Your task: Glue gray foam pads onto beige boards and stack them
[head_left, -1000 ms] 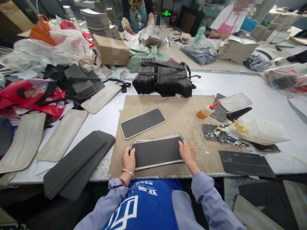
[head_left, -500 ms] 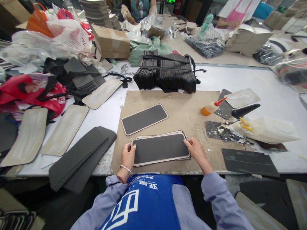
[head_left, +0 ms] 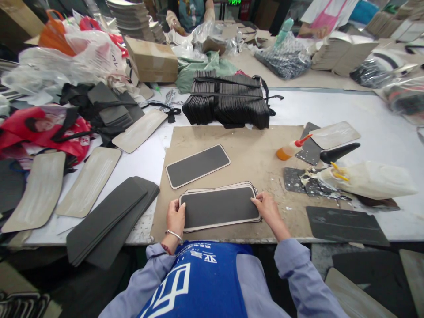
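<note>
On cardboard [head_left: 255, 154] | dark panel [head_left: 218, 206]: long axis crosswise, right end farther | hands [head_left: 175, 215] [head_left: 269, 210] pinching ends

Lower pale-rimmed dark-grey panels [head_left: 250, 183]: mostly hidden under top dark-grey rectangular panel w/ pale rim [head_left: 218, 207]; qty can't tell. L hand [head_left: 176, 216]: some fingertips hidden at top panel's L end; R hand [head_left: 267, 208] ditto, R end. Far co-worker in blue-grey apron [head_left: 191, 15] & far-R co-worker in pink apron [head_left: 326, 17]: heads cut off, top edge. Red printed plastic bag [head_left: 68, 148], L: cut by L edge. Clear plastic bag [head_left: 406, 99], far R: cut by R edge, contents blurry.
</note>
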The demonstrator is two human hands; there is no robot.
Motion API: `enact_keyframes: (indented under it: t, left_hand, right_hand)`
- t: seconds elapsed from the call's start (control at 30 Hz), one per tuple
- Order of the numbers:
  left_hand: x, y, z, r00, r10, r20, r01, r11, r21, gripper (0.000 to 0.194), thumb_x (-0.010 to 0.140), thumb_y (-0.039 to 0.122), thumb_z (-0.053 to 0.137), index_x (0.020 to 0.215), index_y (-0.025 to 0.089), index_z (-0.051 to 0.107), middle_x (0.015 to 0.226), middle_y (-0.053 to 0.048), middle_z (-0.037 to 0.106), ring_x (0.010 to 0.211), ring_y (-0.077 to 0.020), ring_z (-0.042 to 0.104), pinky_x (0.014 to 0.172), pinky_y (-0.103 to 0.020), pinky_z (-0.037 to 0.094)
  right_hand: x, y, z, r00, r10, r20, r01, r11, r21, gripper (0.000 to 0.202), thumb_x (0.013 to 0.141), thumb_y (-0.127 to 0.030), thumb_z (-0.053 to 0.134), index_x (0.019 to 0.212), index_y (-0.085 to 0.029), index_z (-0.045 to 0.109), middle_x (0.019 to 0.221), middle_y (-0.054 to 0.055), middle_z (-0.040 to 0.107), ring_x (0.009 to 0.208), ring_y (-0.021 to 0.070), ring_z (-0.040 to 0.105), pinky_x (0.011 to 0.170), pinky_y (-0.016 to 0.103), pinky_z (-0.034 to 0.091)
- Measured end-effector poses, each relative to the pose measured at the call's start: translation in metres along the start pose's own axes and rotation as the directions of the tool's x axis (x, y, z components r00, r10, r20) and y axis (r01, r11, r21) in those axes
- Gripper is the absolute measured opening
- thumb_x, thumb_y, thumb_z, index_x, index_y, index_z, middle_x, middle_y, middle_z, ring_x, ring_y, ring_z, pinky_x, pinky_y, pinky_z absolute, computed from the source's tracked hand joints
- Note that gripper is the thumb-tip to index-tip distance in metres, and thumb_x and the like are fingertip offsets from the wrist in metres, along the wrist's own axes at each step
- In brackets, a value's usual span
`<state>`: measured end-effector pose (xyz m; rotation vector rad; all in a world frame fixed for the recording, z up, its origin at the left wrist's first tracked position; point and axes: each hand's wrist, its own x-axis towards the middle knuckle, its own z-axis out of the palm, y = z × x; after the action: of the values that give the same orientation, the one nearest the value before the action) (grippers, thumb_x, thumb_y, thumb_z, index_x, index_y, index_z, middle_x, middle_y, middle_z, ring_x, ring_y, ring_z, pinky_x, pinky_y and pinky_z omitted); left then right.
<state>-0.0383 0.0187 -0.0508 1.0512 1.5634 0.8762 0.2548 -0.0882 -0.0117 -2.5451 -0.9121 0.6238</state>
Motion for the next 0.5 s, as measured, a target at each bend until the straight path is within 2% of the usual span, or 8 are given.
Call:
enact_keyframes:
  t: [0.17,0.33,0.43,0.5]
  left_hand:
    - [0.001,-0.002,0.0,1.0,0.008,0.011,-0.008,1.0,-0.012,0.022,0.069,0.029,0.057,0.087,0.018,0.053,0.082,-0.002,0.06,0.077,-0.0162,0.057,0.078,-0.034,0.045]
    - [-0.001,0.005,0.002,1.0,-0.014,0.002,0.014,0.999,-0.049,0.021,0.068,0.029,0.059,0.086,0.019,0.053,0.083,-0.002,0.061,0.079,-0.016,0.057,0.081,-0.034,0.044]
    - [-0.004,0.013,-0.001,0.997,-0.059,-0.057,0.054,0.994,-0.098,0.022,0.072,0.033,0.057,0.087,0.019,0.053,0.086,-0.003,0.061,0.084,-0.016,0.058,0.082,-0.032,0.045]
    - [-0.006,0.017,-0.005,0.992,-0.089,-0.092,0.081,0.992,-0.096,0.024,0.075,0.039,0.054,0.088,0.018,0.054,0.086,-0.004,0.062,0.085,-0.0168,0.058,0.081,-0.032,0.045]
  right_hand:
    - [-0.001,-0.007,-0.003,0.999,0.032,0.029,-0.031,0.999,-0.015,0.01,0.072,-0.026,0.058,0.07,-0.019,0.051,0.063,0.0,0.056,0.064,0.0157,0.054,0.061,0.026,0.036]
    - [-0.001,-0.008,-0.005,0.998,0.027,0.054,-0.027,1.0,-0.009,0.011,0.07,-0.028,0.057,0.072,-0.018,0.052,0.064,0.001,0.057,0.065,0.0164,0.055,0.063,0.027,0.037]
    - [0.001,0.0,-0.007,0.998,0.033,0.057,-0.034,0.999,0.017,0.021,0.069,-0.035,0.056,0.078,-0.017,0.053,0.069,0.003,0.059,0.067,0.0178,0.055,0.064,0.028,0.039]
    - [0.004,0.008,-0.008,0.998,0.054,0.011,-0.054,0.998,0.034,0.032,0.068,-0.043,0.055,0.083,-0.015,0.054,0.074,0.006,0.06,0.07,0.0192,0.056,0.065,0.029,0.041]
